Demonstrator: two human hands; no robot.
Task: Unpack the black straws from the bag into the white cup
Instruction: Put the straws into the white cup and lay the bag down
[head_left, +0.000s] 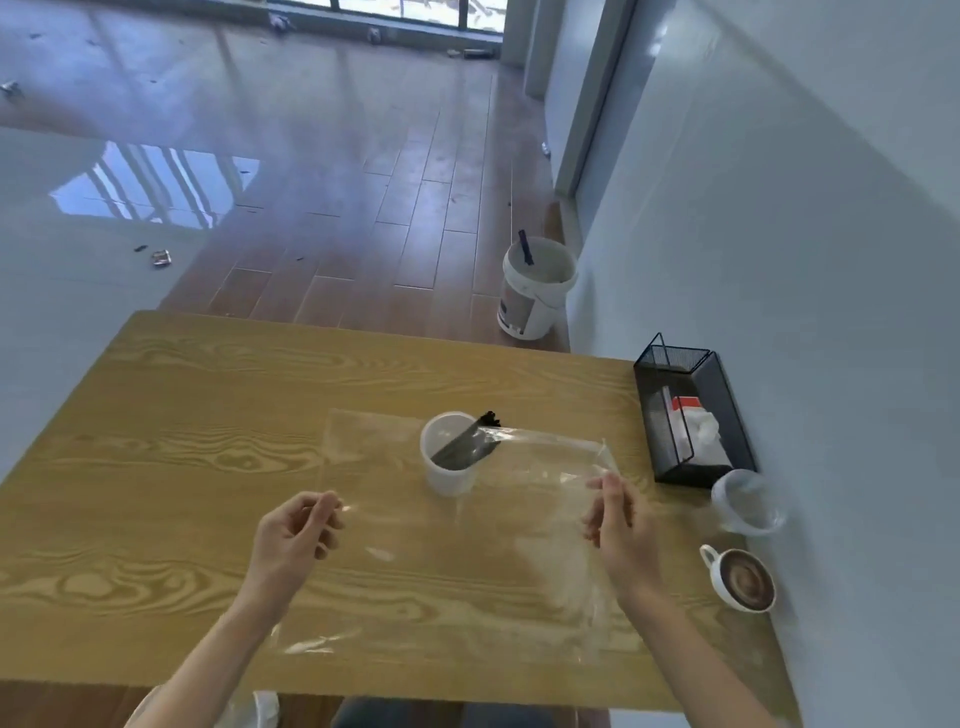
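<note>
While both hands, left hand (291, 535) and right hand (618, 519), pinch the clear bag (519, 499) taut, black straws (467, 441) lean inside the white cup (447, 478) at twelve o'clock: unpacking seems nearly done.

Nothing here can be read. The white plastic bucket (535, 291) on the wooden floor beyond the far right of the table carries a label patch on its side, orange-brown above a dark strip, but any print on it is too small and blurred to make out. In the black wire-mesh box (693, 415) at the table's right edge there is a red-and-white packet (684, 404), and no lettering shows on it either.
</note>
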